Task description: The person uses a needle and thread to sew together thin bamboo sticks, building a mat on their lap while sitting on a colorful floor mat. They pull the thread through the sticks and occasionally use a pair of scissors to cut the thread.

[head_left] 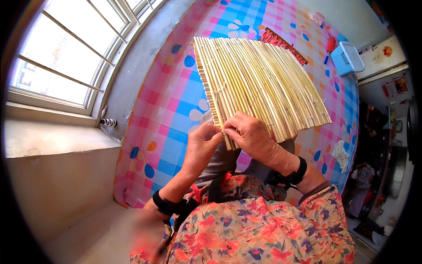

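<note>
A mat of straight, pale yellow reed or bamboo sticks [263, 83] lies across my lap, its sticks side by side. Small thread ties show on it near the left end and near the right edge. At its near left corner, the fingertips of my left hand [200, 143] are pinched together against the outermost sticks. My right hand [251, 131] rests over the near edge, thumb and forefinger pinched close to the left fingertips. Whatever is between the fingers, perhaps thread, is too small to make out.
Under me spreads a checked pink and blue floor mat [154, 114]. Beyond the sticks lies a red fringed piece [281, 44]. A light blue bin [345, 59] stands far right, with a white cloth [340, 155] nearer. A black-and-white roll [108, 122] sits by the barred window [57, 53].
</note>
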The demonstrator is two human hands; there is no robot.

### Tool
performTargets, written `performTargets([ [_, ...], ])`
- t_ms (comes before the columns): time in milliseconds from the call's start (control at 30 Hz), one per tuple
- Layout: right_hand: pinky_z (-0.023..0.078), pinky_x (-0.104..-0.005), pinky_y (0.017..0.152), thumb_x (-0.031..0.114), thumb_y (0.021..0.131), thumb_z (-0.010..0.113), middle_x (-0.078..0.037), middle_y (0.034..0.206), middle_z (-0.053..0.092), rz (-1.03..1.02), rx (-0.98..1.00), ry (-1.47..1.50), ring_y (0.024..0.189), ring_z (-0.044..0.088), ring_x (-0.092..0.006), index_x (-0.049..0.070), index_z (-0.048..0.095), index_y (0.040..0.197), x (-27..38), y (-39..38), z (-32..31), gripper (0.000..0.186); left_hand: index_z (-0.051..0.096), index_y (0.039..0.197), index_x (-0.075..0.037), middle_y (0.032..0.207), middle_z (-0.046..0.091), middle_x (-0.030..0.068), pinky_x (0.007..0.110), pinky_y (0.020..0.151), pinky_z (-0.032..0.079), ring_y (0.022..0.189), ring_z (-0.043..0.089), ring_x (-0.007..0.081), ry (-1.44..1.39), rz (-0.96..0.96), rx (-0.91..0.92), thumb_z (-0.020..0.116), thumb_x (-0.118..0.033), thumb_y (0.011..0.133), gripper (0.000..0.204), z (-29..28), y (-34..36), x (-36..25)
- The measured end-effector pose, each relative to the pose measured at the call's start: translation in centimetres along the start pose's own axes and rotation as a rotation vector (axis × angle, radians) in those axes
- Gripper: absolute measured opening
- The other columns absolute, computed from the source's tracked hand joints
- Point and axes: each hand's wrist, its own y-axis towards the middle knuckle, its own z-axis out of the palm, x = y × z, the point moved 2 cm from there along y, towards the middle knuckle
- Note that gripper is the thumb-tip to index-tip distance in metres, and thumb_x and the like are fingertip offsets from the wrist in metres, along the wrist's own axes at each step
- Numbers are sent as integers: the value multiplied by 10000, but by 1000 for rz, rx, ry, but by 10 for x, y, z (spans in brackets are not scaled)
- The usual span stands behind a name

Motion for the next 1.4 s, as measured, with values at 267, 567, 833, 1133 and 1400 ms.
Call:
performTargets([
  [267, 499, -398, 688, 150, 818, 682, -112, 849, 610, 111, -23, 84, 795, 621, -313, 48, 619, 865, 1, 2, 0, 129, 607, 909, -16, 765, 565, -41, 173, 565, 418, 646, 497, 10, 22, 107, -62, 641, -19, 889, 40, 3, -5, 12],
  [567, 485, -395, 676, 142, 814, 688, -94, 799, 562, -23, -87, -97, 777, 600, -293, 70, 628, 828, 3, -5, 4, 95, 612, 894, 0, 855, 540, -16, 191, 632, 439, 733, 509, 31, 141, 212, -88, 658, 8, 864, 56, 2, -8, 11],
  [833, 486, -389, 659, 123, 802, 688, -84, 788, 555, -106, -140, -110, 754, 594, -285, 65, 641, 829, 3, -10, 5, 79, 613, 899, 2, 912, 570, 56, 237, 670, 495, 754, 576, 101, 275, 350, -121, 670, 43, 818, 106, 3, -11, 2],
  [1133, 496, -358, 655, 111, 754, 646, -66, 776, 546, -324, -131, -348, 744, 593, -246, 61, 633, 866, 6, -6, 2, 123, 623, 910, -5, 913, 578, 92, 254, 645, 506, 730, 599, 150, 421, 541, -191, 671, 67, 804, 137, 4, -9, 6],
  [1400, 500, -352, 668, 119, 758, 638, -59, 788, 554, -372, -103, -352, 765, 593, -238, 59, 631, 876, 3, -5, 1, 133, 636, 923, -7, 909, 579, 97, 259, 640, 509, 751, 603, 164, 429, 602, -202, 671, 69, 805, 145, 3, -5, 7],
])
